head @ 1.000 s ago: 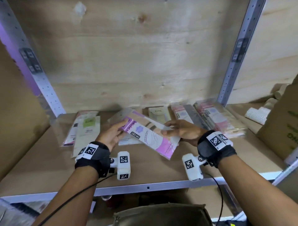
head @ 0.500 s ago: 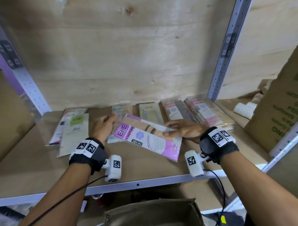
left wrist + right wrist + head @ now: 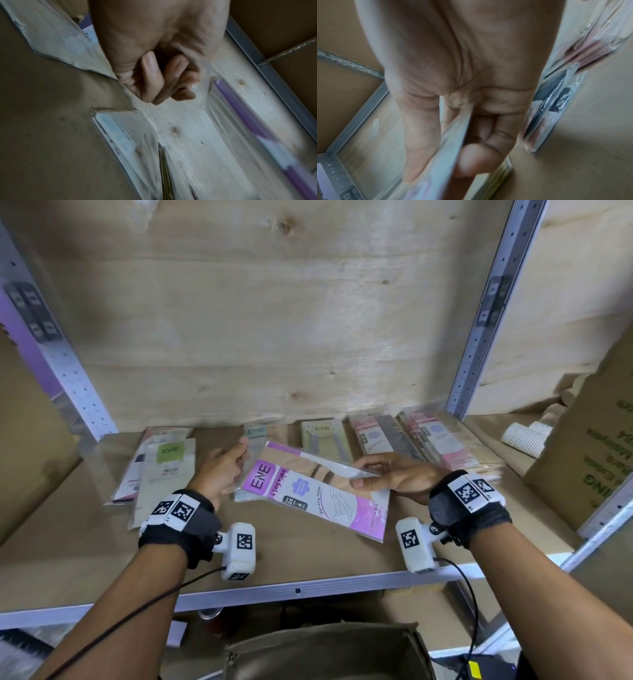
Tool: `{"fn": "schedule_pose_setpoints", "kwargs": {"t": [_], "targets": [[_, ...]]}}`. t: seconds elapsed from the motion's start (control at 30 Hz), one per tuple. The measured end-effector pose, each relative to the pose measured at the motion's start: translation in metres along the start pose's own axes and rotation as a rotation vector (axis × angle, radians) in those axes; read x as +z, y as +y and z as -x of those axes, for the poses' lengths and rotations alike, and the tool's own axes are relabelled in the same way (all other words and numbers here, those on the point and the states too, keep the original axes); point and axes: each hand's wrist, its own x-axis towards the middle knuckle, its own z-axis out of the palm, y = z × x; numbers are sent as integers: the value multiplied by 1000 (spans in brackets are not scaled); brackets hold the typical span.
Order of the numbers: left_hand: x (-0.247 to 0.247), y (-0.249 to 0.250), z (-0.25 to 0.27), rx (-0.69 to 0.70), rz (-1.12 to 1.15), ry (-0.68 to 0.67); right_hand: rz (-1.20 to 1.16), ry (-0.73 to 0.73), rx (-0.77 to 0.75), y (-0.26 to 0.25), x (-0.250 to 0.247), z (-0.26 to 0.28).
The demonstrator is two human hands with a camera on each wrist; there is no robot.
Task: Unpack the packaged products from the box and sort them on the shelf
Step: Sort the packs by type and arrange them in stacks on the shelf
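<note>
A flat purple ENE stocking package (image 3: 315, 498) hangs just over the shelf board (image 3: 85, 542). My right hand (image 3: 366, 474) pinches its right edge, thumb on top. In the right wrist view the package's edge (image 3: 453, 142) sits between thumb and fingers. My left hand (image 3: 222, 470) is off it and reaches a blue-labelled ENE package (image 3: 255, 436) lying partly under the purple one. In the left wrist view its fingers (image 3: 178, 81) curl at that package's clear film. The open cardboard box (image 3: 325, 652) stands below the shelf's front edge.
Along the shelf's back lie a green-labelled package (image 3: 169, 460), a beige one (image 3: 323, 436) and pink stacks (image 3: 442, 443). A metal upright (image 3: 479, 320) bounds the bay on the right. Beyond it are white rolls (image 3: 524, 436) and a large carton (image 3: 589, 457).
My left hand let go of the purple package's left end and moved back to the blue-labelled package. The purple package, now held by the right hand alone, came lower and flatter.
</note>
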Motion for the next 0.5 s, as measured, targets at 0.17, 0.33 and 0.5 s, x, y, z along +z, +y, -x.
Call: {"fn": "schedule_pose_setpoints", "kwargs": {"t": [0.17,0.33,0.5], "targets": [[-2,1,2,-5,37,-7,-45,-10,-28,-3,0,-1],[-4,0,4,10,-88,26,-50,12,-30,-3,-1,1],[-6,3,9,-21,-93,-54,-43,6,-29,-6,0,2]]}}
